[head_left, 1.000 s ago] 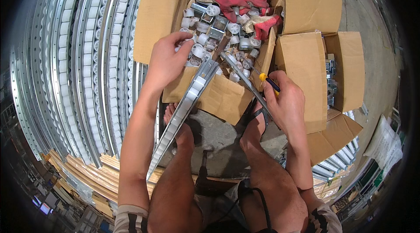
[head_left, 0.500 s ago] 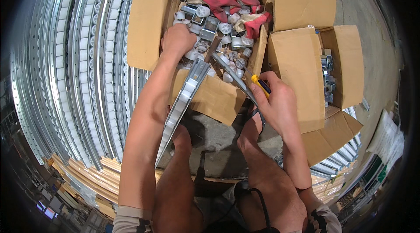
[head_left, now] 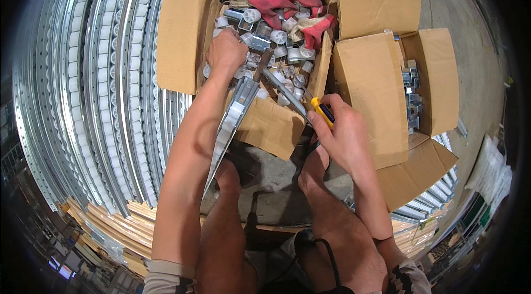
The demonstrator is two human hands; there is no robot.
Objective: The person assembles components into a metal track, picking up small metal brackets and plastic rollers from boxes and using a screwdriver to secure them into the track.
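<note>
My right hand [head_left: 347,131] grips a screwdriver [head_left: 322,111] with a yellow and dark handle, its shaft pointing up toward the open cardboard box [head_left: 182,29]. My left hand [head_left: 227,51] is inside that box, fingers curled down among white plastic rollers [head_left: 251,15] and metal brackets [head_left: 258,43]; whatever its fingertips grasp is hidden. Between my forearms, a metal rail with white rollers [head_left: 234,110] rests its far end over the box's near side. A narrow grey metal bar [head_left: 285,95] slants from the rollers toward my right hand.
Red and cream work gloves [head_left: 274,0] lie on the rollers at the box's far side. To the right stands a second cardboard box [head_left: 370,100] holding metal brackets [head_left: 411,92]. Many long roller rails [head_left: 105,84] lie side by side on the left, above tan lengths [head_left: 110,227].
The view has shifted slightly, with the boxes a little further left. My left hand has edged right within the box. The screwdriver remains in my right hand.
</note>
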